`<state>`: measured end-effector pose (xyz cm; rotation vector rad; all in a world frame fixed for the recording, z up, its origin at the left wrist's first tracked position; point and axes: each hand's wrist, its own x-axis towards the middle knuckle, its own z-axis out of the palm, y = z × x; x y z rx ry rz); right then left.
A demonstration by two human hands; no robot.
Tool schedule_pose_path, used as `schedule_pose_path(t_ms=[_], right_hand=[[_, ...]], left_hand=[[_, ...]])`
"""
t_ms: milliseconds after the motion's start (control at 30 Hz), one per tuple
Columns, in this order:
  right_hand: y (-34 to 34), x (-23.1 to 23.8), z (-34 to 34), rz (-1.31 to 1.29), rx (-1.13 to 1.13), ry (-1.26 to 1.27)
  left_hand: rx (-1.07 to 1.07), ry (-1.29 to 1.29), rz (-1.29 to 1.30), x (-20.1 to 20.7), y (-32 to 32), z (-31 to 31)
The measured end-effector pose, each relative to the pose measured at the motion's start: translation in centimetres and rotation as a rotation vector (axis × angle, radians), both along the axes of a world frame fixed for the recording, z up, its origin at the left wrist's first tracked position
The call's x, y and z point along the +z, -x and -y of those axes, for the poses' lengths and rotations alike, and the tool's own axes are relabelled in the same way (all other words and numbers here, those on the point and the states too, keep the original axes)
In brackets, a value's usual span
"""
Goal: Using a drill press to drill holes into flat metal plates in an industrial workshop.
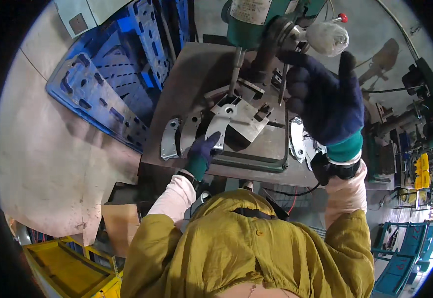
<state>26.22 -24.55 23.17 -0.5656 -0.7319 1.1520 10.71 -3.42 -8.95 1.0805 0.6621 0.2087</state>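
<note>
Worktable (189,64), blue crate (93,98) alongside, green machine (245,37) behind, left fingers (212,141) holding plate (220,123)

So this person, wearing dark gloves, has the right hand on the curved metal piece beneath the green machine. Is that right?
Not quite: the head view shows the left hand on that curved metal piece beneath the green machine, not the right hand. The dark gloves are correct.

Middling indoor light, dim under the drill press (249,30); the metal part (220,121) gleams pale, the right hand (328,102) loses detail in darkness. A shadow marks the far-right grey surface (370,27). Glare whitens the right edge; straight lines bow toward a black rim.
</note>
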Motion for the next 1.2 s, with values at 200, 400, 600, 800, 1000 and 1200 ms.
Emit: schedule_pose_path(t_ms=[200,400,600,800,1000,1200], right_hand=[[0.7,3.4,-1.2,-0.404,0.103,0.011],[0.8,4.7,-2.4,-0.794,0.122,0.037],[0.9,5.3,-3.5,-0.778,0.11,0.029],[0.7,5.1,-3.8,-0.73,0.077,0.019],[1.3,2.2,-4.1,-0.577,-0.016,0.076],[0.7,-4.8,-4.1,-0.292,0.037,0.082]], left_hand=[[0.035,0.164,0.109,0.7,-3.3,1.1],[0.199,0.161,0.109,2.8,-4.7,1.0],[-0.011,0.197,-0.176,2.5,-5.4,-2.0],[0.006,0.191,-0.21,2.1,-5.8,-2.1],[0.066,0.134,-0.15,2.3,-5.8,-1.6],[0.061,0.071,-0.065,1.8,-5.5,-1.4]])
